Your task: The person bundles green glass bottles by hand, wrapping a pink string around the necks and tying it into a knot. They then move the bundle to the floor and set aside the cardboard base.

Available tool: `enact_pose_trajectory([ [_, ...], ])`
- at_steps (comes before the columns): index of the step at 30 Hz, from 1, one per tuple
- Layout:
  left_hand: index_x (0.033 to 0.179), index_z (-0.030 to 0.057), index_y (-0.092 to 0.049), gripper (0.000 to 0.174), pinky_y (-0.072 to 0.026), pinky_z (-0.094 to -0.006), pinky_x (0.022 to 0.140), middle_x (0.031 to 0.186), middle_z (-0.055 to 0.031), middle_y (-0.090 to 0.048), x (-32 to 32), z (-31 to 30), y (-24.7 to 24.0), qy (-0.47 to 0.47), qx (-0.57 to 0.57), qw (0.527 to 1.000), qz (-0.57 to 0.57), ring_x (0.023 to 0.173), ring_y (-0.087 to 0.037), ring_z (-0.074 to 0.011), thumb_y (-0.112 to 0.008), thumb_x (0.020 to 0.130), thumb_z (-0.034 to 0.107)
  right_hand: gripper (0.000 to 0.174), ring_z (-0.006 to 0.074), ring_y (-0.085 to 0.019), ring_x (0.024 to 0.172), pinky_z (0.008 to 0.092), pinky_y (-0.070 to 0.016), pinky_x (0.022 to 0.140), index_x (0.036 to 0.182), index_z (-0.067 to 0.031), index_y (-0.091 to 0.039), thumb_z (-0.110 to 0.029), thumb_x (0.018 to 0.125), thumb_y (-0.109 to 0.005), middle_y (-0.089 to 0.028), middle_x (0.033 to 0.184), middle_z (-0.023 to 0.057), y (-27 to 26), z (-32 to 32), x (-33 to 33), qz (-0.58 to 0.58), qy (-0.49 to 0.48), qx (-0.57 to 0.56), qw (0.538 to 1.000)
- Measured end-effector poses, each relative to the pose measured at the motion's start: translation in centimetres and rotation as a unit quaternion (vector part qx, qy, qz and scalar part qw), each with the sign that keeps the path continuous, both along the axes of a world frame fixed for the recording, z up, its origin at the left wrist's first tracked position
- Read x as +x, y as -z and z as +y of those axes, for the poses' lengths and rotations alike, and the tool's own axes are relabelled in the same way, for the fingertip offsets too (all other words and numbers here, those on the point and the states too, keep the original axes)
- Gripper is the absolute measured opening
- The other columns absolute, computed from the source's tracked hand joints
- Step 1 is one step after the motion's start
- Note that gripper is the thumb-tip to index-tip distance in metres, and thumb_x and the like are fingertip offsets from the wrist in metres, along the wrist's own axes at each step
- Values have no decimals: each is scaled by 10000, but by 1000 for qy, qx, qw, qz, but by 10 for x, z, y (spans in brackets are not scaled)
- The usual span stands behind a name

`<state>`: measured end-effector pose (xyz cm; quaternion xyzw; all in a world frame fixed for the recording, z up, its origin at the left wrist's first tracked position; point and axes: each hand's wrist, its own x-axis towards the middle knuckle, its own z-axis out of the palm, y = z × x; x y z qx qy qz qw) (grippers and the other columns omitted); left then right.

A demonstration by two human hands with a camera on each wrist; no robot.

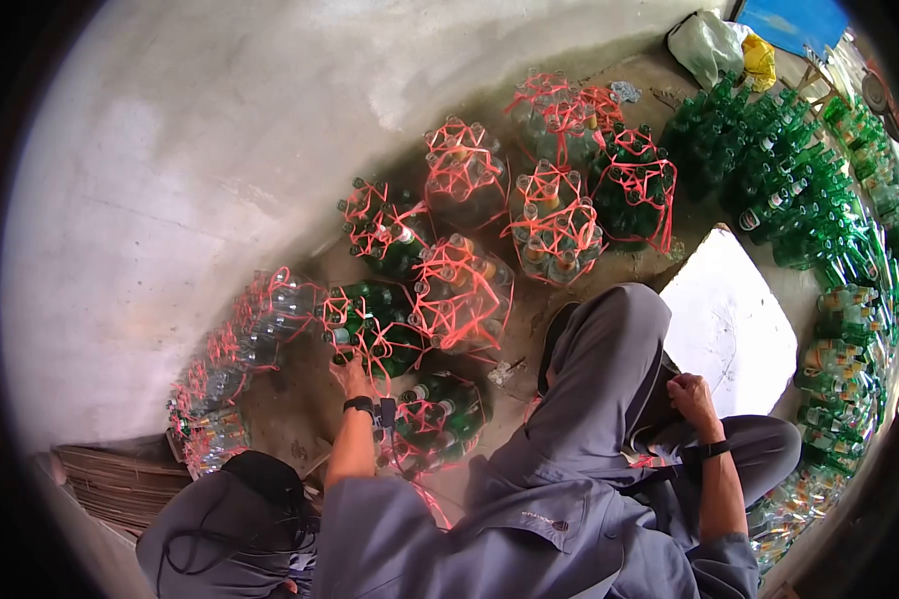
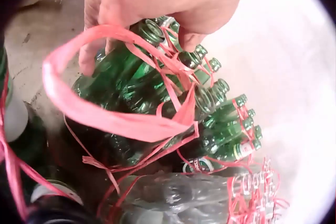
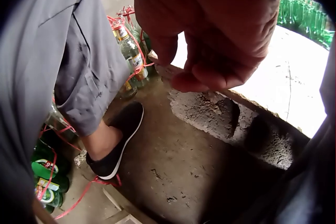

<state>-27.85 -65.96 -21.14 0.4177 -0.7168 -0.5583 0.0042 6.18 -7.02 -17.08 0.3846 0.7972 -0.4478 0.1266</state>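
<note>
My left hand (image 1: 352,377) is at the near edge of a bundle of green bottles (image 1: 385,339) bound with pink-red strapping. In the left wrist view the fingers and thumb of the left hand (image 2: 168,3) come down on both sides of the green bottle necks (image 2: 152,30) and grip them; part of the hold is hidden. A loose loop of pink strap (image 2: 105,116) stands up in front of the bottles. My right hand (image 1: 691,395) hangs beside my raised knee, and the right wrist view shows the right hand (image 3: 210,29) with loosely curled fingers, holding nothing.
Several other strapped bundles (image 1: 459,290) stand on the floor towards the wall (image 1: 220,150). A white board (image 1: 734,319) lies right of my knee, its edge near a rough block (image 3: 205,113). Rows of loose green bottles (image 1: 809,190) line the right side. Stacked cardboard (image 1: 120,484) is at lower left.
</note>
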Motion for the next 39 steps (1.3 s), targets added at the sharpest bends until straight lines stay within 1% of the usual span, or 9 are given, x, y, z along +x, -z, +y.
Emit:
enact_pose_trajectory([
  [2,1580,257,-182,847,-452,-604,961,1602,-177,-256,-7,-27,36,18,41,999,32,1352,-408,-412,-670,900,122,336,201,-687,594,348,-548,602,944,71,-719,-241,891,-608,-695,685,131,2,2,1,-8,-14,5,1000],
  [5,1565,82,-203,826,-463,-426,1038,1512,-233,-359,-17,-76,103,270,-192,938,96,1313,-466,-327,-608,852,-13,341,203,-687,591,352,-547,599,938,71,-720,-247,890,-609,-695,680,137,1,0,-4,-15,-19,6,1000],
  [9,1612,126,-78,914,-468,-418,1010,1405,-141,-482,-4,-5,18,94,60,988,104,1183,-552,-265,-564,856,-45,336,208,-689,590,355,-549,594,934,71,-718,-244,891,-611,-701,690,141,3,-2,-11,-17,-23,3,1000],
  [16,1616,146,-21,928,-449,-426,982,1581,-91,-355,10,-5,-6,166,47,985,-5,1324,-466,-268,-610,901,116,326,209,-686,582,348,-553,589,964,75,-712,-228,889,-620,-702,695,145,12,-12,-6,-21,-32,-10,999],
  [23,1591,125,-145,884,-459,-494,920,1456,-140,-484,52,-11,-10,119,72,990,-2,1284,-485,-277,-692,926,323,318,208,-685,582,352,-548,588,941,75,-708,-224,893,-613,-685,658,145,0,-10,-4,-6,-11,-4,1000],
  [25,1540,101,-312,757,-450,-510,970,1381,-214,-520,84,-31,-12,328,-166,930,-12,1302,-466,-319,-683,936,366,287,160,-647,565,326,-520,558,910,72,-700,-197,901,-600,-661,658,92,-2,-12,-5,-7,-9,-6,1000],
  [28,1487,84,-419,714,-420,-529,1031,1377,-258,-502,138,-11,-47,445,-245,860,54,1323,-431,-408,-702,899,375,276,157,-644,562,324,-520,558,913,74,-693,-183,896,-593,-659,656,90,0,-12,-7,-6,-31,1,1000],
  [33,1466,91,-457,831,-310,-693,1069,1471,-276,-417,175,41,-109,699,-419,579,15,1367,-291,-601,-778,750,365,283,168,-652,561,330,-526,559,922,75,-694,-184,887,-585,-665,657,102,8,-11,-12,12,-38,-2,999],
  [39,1436,104,-496,782,-317,-708,1045,1502,-251,-381,182,34,-85,692,-456,560,16,1390,-251,-594,-759,724,292,293,204,-680,560,349,-542,575,940,72,-704,-193,877,-596,-676,656,144,12,-12,-11,26,-55,23,998],
])
